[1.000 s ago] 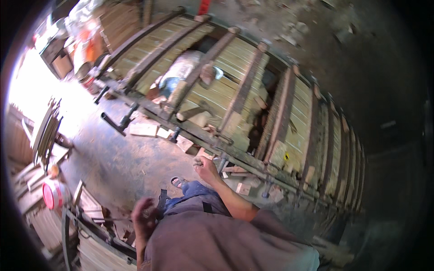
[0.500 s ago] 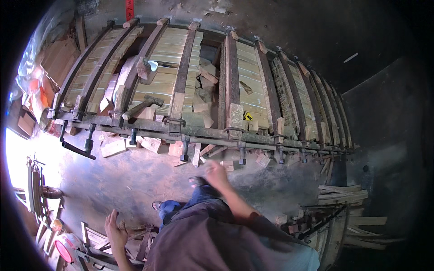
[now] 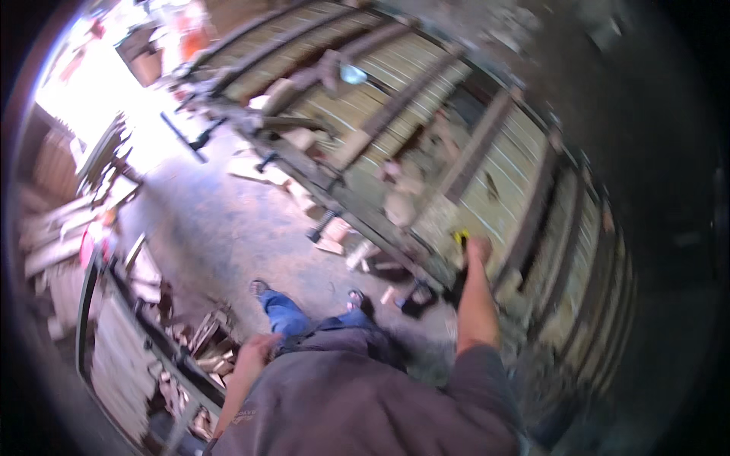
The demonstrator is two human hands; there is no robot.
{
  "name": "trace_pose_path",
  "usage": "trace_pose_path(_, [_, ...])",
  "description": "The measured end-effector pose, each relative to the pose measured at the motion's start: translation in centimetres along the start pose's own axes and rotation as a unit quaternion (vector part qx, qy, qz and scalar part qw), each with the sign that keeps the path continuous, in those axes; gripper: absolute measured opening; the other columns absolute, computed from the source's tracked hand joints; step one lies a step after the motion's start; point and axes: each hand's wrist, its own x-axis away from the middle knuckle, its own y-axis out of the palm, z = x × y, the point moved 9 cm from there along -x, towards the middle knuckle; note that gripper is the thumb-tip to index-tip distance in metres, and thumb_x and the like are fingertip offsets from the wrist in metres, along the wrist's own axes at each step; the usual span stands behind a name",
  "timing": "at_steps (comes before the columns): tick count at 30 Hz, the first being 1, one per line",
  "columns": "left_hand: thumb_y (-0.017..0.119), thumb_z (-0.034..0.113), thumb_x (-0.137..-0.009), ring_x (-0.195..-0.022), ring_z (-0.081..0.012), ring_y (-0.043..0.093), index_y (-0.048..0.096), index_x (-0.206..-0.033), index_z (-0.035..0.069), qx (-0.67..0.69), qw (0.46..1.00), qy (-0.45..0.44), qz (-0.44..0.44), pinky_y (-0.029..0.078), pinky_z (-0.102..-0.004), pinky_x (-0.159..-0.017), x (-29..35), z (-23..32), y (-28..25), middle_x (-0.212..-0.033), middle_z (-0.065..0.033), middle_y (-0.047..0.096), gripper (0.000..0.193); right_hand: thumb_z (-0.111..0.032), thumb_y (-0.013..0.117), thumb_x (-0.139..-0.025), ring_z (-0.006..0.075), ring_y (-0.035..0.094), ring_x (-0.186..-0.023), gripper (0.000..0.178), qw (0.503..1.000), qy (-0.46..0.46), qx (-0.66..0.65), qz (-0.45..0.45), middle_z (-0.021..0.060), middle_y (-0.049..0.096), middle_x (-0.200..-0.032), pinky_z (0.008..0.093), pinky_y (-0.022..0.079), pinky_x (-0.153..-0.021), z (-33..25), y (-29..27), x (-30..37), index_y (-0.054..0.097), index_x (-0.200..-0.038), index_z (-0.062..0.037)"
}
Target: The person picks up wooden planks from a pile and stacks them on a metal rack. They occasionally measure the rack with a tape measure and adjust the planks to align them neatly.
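Note:
My right hand [image 3: 479, 249] reaches out over the clamped boards, its fingers up against a small yellow and black thing [image 3: 461, 237] that looks like a tape measure. Motion smears the fingers, so a grip on it cannot be made out. Under them lie pale wooden boards [image 3: 498, 178], held between dark clamp bars [image 3: 477, 148]. A wood block [image 3: 435, 218] sits by the yellow thing, at the end of one bar. Beside my waist hangs my left hand [image 3: 260, 349], with nothing visible in it and its fingers blurred.
A long metal rail [image 3: 365, 216] with bolts runs along the rack's near edge. Wood offcuts [image 3: 255, 169] litter the floor [image 3: 205, 213] below it. Another frame with boards [image 3: 114, 342] stands at lower left. A tool handle [image 3: 293, 121] lies on the rack.
My view has turned, so the rack now slants down to the right. My right hand has moved from above the floor to the yellow thing on the boards. My left hand has come to my waist.

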Motion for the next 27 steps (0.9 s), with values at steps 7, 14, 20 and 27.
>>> trace_pose_path(7, [0.064, 0.014, -0.084, -0.104, -0.0358, 0.058, 0.061, -0.123, 0.007, -0.171, 0.972, -0.102, 0.129, 0.048, -0.0444, -0.091, 4.7, 6.8, -1.5, -0.109, -0.0161, 0.065, 0.04, -0.028, 0.071, -0.072, 0.0402, 0.065, -0.107, 0.042, 0.991, -0.011, -0.016, -0.132, 0.0233, 0.069, -0.11, 0.0465, 0.052, -0.09, -3.7, 4.5, -3.0, 0.071, -0.101, 0.0023])
trace_pose_path(14, [0.061, 0.018, -0.088, -0.101, -0.0353, 0.06, 0.058, -0.129, 0.011, -0.143, 0.98, -0.07, 0.121, 0.048, -0.0446, -0.09, 3.5, 7.1, 2.6, -0.106, -0.0166, 0.065, 0.043, -0.02, 0.075, -0.074, 0.0378, 0.067, -0.092, 0.055, 0.988, 0.057, -0.048, -0.136, 0.0253, 0.066, -0.106, 0.0494, 0.055, -0.075, -3.6, 7.8, -6.5, 0.058, -0.121, 0.0021])
trace_pose_path(20, [0.061, 0.02, -0.09, -0.101, -0.0364, 0.062, 0.059, -0.129, 0.008, -0.096, 0.975, -0.073, 0.184, 0.05, -0.0448, -0.088, 3.5, 6.7, 0.7, -0.11, -0.018, 0.066, 0.041, -0.014, 0.076, -0.068, 0.0313, 0.066, -0.066, 0.081, 0.785, -0.01, -0.603, -0.144, 0.0243, 0.065, -0.091, 0.0408, 0.054, -0.052, -8.9, -3.2, -0.8, 0.04, -0.138, 0.0048])
trace_pose_path(27, [0.07, 0.016, -0.087, -0.107, -0.0341, 0.062, 0.063, -0.122, 0.004, 0.144, 0.959, 0.11, 0.22, 0.049, -0.0423, -0.092, -3.2, 11.5, -5.1, -0.114, -0.0184, 0.066, 0.037, -0.017, 0.079, -0.07, 0.027, 0.066, -0.066, 0.099, 0.585, -0.169, -0.502, -0.614, 0.0216, 0.066, -0.089, 0.0368, 0.053, -0.05, -25.6, -8.3, 31.7, 0.022, -0.149, 0.0033])
